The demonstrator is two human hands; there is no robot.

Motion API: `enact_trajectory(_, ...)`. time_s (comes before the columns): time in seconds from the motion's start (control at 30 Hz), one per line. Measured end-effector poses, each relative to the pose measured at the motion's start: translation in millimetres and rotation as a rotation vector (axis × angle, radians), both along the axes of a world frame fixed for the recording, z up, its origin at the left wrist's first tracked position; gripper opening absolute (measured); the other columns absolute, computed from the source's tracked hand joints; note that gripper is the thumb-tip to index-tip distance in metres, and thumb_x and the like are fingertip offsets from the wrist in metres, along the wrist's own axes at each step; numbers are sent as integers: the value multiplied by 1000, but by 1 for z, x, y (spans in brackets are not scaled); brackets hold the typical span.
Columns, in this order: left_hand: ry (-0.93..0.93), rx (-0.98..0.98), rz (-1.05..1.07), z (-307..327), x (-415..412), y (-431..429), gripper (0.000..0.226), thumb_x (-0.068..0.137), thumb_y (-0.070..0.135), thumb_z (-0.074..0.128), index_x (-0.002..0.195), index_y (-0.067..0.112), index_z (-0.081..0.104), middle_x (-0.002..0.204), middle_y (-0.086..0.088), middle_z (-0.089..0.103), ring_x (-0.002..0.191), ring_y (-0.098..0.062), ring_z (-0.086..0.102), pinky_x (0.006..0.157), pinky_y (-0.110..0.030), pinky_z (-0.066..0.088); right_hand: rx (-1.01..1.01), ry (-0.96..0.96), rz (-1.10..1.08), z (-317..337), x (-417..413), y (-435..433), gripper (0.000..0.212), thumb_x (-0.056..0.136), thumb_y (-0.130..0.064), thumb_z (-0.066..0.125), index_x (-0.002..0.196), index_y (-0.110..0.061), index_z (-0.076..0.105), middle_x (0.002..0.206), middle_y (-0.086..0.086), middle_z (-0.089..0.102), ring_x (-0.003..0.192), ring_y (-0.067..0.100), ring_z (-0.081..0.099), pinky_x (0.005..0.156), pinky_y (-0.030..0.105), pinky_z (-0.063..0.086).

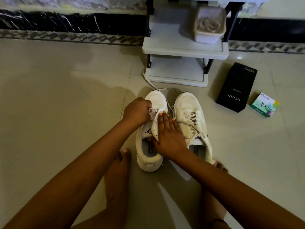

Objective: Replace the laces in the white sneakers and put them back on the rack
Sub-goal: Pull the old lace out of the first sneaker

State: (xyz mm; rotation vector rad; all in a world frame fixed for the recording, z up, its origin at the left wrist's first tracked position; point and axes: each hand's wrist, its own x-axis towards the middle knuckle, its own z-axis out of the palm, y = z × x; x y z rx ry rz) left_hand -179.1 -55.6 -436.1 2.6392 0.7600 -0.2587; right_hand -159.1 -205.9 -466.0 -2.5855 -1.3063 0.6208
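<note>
My left hand (pixel 137 111) pinches the limp lace (pixel 152 111), probably best taken near its tip. My right hand (pixel 168 138) lies flat, fingers straight, steadying the light, soft-sided sneaker (pixel 156 100).

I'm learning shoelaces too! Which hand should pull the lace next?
Probably the left. The left hand pinches the lace at the front eyelets of the unlaced sneaker, while the right hand lies flat across that sneaker, steadying it.

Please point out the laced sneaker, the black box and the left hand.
laced sneaker (pixel 191 119), head view, its laces
black box (pixel 236 87), head view, its top face
left hand (pixel 137 111), head view, its back
</note>
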Motion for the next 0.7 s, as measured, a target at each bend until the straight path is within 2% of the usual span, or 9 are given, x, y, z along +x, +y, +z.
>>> enact_trajectory(0.07,48,102,-48,1,5,-1,27,90,29,57,106,11,67,108,-14,55,97,-31,57,71,-30,40,-2,-5,-3,1,0,0,87,94,-55,35,148,-5,-12,157,15,-11,146,27,-6,116,36,-6)
enact_trajectory(0.17,130,204,-116,2,7,-5,33,93,27,53,115,4,61,116,-15,51,100,-32,57,74,-34,45,4,-2,-5,0,0,0,87,94,-54,36,148,-6,-12,157,15,-10,146,27,-5,116,36,-5)
enact_trajectory(0.27,165,203,-152,3,6,-9,35,93,27,51,120,5,58,125,-15,46,102,-32,57,79,-37,48,5,4,-1,0,0,1,87,94,-54,36,148,-6,-12,157,16,-11,146,27,-6,116,36,-6)
enact_trajectory(0.43,170,225,-178,13,6,-10,36,93,25,48,124,8,50,121,-16,47,101,-34,56,74,-36,45,12,4,-9,-1,-1,1,87,94,-53,37,148,-6,-11,157,15,-10,146,27,-5,116,36,-6)
enact_trajectory(0.6,174,374,-250,10,10,-15,34,97,24,42,124,6,53,124,-14,51,105,-31,57,80,-35,46,-2,21,-10,1,0,1,88,94,-54,37,148,-6,-13,157,15,-13,146,27,-7,116,36,-7)
enact_trajectory(0.7,145,343,-226,6,10,-12,33,96,25,43,119,6,57,122,-13,52,103,-30,58,78,-34,46,-3,19,-9,1,0,1,88,94,-53,37,148,-6,-14,157,15,-13,146,27,-8,115,35,-7)
